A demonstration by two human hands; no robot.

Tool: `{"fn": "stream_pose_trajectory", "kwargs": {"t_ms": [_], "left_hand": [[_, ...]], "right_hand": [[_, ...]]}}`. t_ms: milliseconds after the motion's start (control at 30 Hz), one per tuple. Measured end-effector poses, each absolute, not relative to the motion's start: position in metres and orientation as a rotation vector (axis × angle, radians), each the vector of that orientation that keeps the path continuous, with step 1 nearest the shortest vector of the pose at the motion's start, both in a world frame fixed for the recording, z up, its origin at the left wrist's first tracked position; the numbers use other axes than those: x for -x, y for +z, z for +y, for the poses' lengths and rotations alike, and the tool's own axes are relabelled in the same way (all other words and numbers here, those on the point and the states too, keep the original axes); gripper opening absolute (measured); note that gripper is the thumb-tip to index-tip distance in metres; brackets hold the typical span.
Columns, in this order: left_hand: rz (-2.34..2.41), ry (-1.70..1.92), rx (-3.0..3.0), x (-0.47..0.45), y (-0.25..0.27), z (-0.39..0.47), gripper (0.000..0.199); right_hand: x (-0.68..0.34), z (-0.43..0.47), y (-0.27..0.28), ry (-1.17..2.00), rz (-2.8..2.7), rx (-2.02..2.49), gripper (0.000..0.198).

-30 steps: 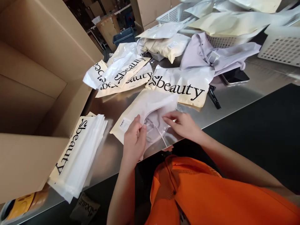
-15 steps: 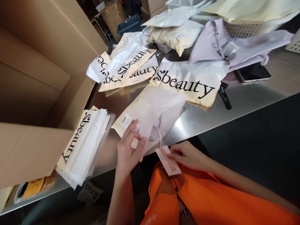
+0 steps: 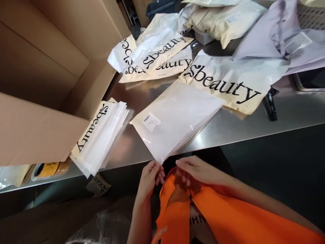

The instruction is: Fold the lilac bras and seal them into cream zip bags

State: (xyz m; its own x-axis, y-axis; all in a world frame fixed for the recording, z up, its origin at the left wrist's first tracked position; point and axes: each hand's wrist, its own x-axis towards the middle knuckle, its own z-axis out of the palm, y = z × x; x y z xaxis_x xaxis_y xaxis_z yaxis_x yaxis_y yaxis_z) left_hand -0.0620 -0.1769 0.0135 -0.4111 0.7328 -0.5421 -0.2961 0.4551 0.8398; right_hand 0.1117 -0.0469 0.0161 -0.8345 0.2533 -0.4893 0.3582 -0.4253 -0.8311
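Observation:
A plastic zip bag (image 3: 177,108) with a white barcode label (image 3: 150,122) lies on the metal table, its near corner reaching over the front edge. My left hand (image 3: 151,174) pinches that near corner between thumb and fingers. Just right of the corner is my right hand (image 3: 191,169), apart from the bag, fingers loosely bent and nothing visible in them. Pale folded contents show faintly through the bag. Behind it, a printed bag (image 3: 223,81) lies flat.
An open cardboard box (image 3: 43,128) stands at left, beside a stack of printed bags (image 3: 100,132). More printed bags (image 3: 162,51) lie at the back. A lilac garment (image 3: 264,37), a phone (image 3: 312,79) and a black marker-like object (image 3: 271,106) are at right.
The pale hang tag has left my right hand and no longer shows. My left hand has moved down to the bag's near corner. The bag lies flatter, and the view has shifted.

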Motion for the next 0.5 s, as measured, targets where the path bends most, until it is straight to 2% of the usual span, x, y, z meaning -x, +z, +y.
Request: {"fn": "stream_pose_trajectory", "kwargs": {"t_ms": [200, 500], "left_hand": [[1.496, 1.379, -0.340, 0.030, 0.006, -0.165, 0.047], [1.431, 1.446, -0.289, 0.009, 0.004, -0.159, 0.042]], "right_hand": [[-0.076, -0.070, 0.003, -2.713, 1.830, -0.621, 0.069], [-0.093, -0.065, 0.003, -2.732, 1.741, -0.591, 0.062]]}}
